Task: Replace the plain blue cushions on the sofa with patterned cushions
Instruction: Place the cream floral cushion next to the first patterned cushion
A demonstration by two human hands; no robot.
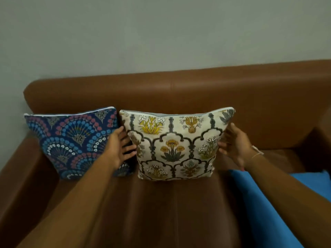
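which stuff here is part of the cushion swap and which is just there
Part of the job:
- cream floral cushion, flanked by the left hand and right hand
- dark blue fan-patterned cushion, standing against the sofa back
- plain blue cushions, lying on the seat at the right

Just there:
- grey wall
- thread bracelet on the right wrist

We see the sofa covered in smooth brown leather-like upholstery with a soft sheen along its backrest. At nine o'clock, the dark blue patterned cushion looks like matt printed cloth with a white edge on top. At the centre, the cream floral cushion is matt woven-looking fabric. At four o'clock, the plain blue cushion appears as smooth, matt cloth. The wall at twelve o'clock is flat matt grey.
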